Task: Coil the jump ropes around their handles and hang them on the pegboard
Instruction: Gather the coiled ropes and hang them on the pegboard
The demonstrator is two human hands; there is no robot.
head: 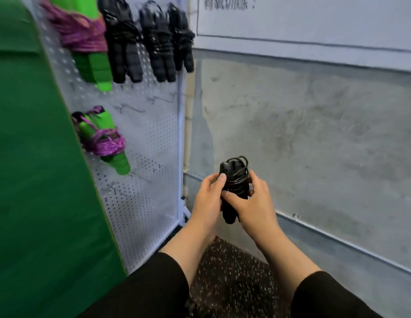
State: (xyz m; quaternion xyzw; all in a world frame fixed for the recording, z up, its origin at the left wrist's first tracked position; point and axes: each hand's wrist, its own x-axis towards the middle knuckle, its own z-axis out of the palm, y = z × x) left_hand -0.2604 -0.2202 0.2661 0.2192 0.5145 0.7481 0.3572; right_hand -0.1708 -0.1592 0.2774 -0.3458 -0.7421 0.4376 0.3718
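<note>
While gripping the black jump rope [234, 182] from both sides, left hand [209, 193] curled round its left edge with thumb on top, right hand [250, 198] wrapped round the handles and the cord wound about them, held upright low in the scene near the grey wall [314, 134]. Further left and higher, on the white pegboard [140, 180]: three coiled black ropes [145, 42] in a row, two green-handled ropes with purple cord [101, 138], bare hooks [131, 109] between. Below, speckled dark floor [232, 271]; far left, green panel [28, 157].
</note>
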